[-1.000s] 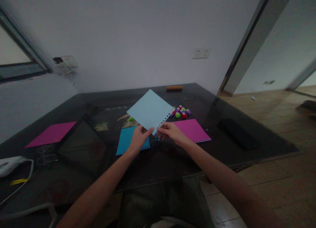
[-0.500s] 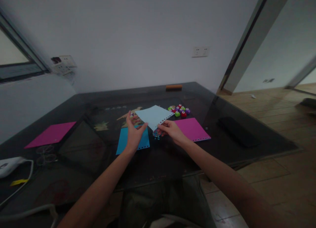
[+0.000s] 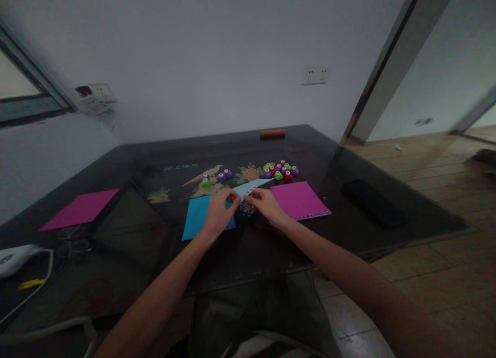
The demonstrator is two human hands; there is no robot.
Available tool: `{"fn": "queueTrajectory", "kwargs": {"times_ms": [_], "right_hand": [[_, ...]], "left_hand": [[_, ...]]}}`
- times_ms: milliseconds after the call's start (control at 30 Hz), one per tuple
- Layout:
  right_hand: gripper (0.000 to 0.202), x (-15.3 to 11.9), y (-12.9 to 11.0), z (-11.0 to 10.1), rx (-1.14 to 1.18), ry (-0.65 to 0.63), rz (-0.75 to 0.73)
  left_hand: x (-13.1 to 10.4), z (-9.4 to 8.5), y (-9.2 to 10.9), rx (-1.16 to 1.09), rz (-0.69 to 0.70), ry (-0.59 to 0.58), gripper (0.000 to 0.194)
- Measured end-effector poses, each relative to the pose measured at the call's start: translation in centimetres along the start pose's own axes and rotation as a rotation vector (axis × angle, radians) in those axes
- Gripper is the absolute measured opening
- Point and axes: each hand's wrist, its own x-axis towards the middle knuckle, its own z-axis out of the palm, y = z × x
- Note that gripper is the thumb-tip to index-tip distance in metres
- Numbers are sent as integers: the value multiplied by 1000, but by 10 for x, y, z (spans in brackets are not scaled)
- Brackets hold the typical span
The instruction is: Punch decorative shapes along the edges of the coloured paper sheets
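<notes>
A light blue paper sheet (image 3: 251, 187) with punched holes along one edge lies nearly flat over the dark glass table (image 3: 163, 244), seen almost edge-on. My left hand (image 3: 219, 215) pinches its near corner and my right hand (image 3: 265, 205) grips the punched edge beside it. Small blue punched bits (image 3: 245, 209) lie between my hands. A darker blue sheet (image 3: 197, 216) rests under my left hand. A magenta sheet (image 3: 300, 200) with a punched edge lies just right of my right hand.
Several small coloured paper punches (image 3: 279, 171) cluster behind the sheets, with a few more punches (image 3: 215, 178) to the left. Another magenta sheet (image 3: 81, 208) lies far left. A black flat object (image 3: 374, 202) sits right, an orange bar (image 3: 273, 133) at the far edge, white cables (image 3: 23, 265) at near left.
The light blue sheet, held upright a second ago, has been tipped down and now lies almost flat. My left hand let go briefly and is back on its near corner.
</notes>
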Motion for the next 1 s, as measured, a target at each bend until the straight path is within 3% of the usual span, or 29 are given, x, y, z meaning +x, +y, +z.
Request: {"fn": "queueTrajectory", "kwargs": {"times_ms": [233, 1000], "right_hand": [[20, 2, 3, 1, -43, 27, -43], [22, 5, 8, 2, -58, 6, -126]], "left_hand": [[1, 0, -3, 75, 29, -17, 11], [1, 3, -3, 6, 14, -1, 6]]}}
